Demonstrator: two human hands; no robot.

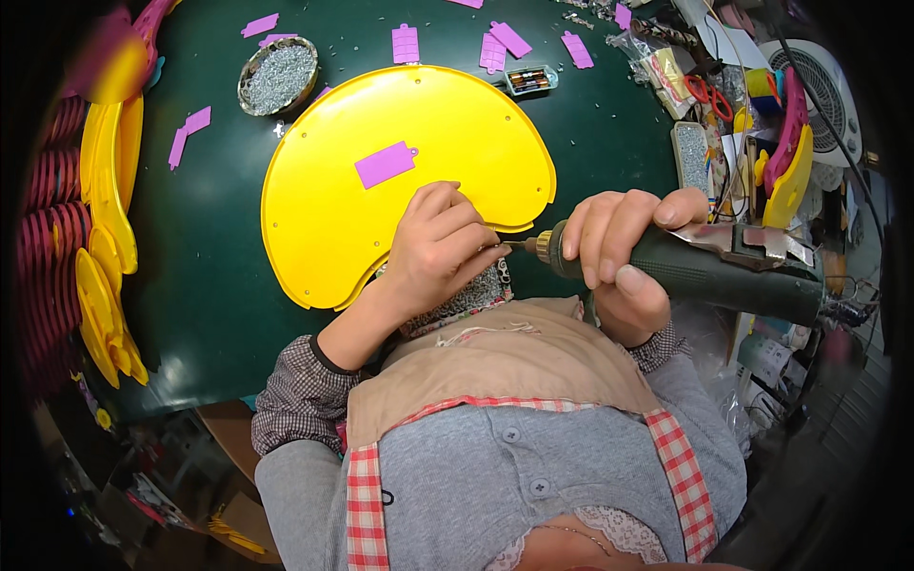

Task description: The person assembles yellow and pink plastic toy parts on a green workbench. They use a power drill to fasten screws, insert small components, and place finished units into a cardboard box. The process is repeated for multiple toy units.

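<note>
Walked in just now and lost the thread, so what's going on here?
A person's right hand grips a dark green power tool, its tip pointing toward the left hand. The left fingertips are close together at that tip; anything between them is too small to tell. A yellow panel lies on the green table, with a purple piece on top. A bowl of small metal parts sits beyond its left side.
</note>
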